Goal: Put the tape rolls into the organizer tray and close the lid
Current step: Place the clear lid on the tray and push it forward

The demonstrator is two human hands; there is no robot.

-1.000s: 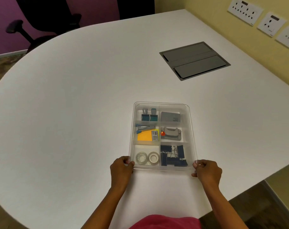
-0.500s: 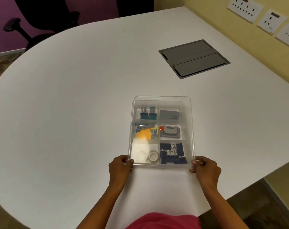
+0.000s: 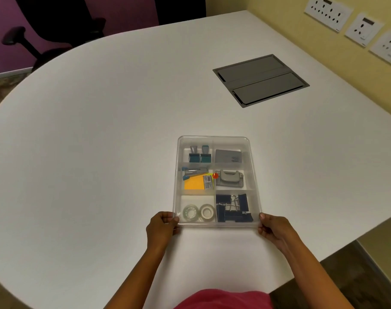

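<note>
The clear organizer tray (image 3: 255, 175) lies on the white table just in front of me, and a clear lid seems to lie flat over it. Two clear tape rolls (image 3: 190, 212) (image 3: 207, 211) sit side by side in its near-left compartment. My left hand (image 3: 161, 228) pinches the near-left corner. My right hand (image 3: 273, 230) pinches the near-right corner. The other compartments hold blue stamps, a stapler with orange sticky notes, a grey punch, a grey box and dark binder clips (image 3: 232, 208).
A grey cable hatch (image 3: 260, 80) is set into the table at the far right. A black office chair (image 3: 56, 30) stands beyond the far-left edge. Wall sockets (image 3: 328, 14) line the yellow wall. The table's edge curves close on my right.
The clear cover has come down flat over the tray, and both tape rolls now show through it. Both hands have stayed on the near corners.
</note>
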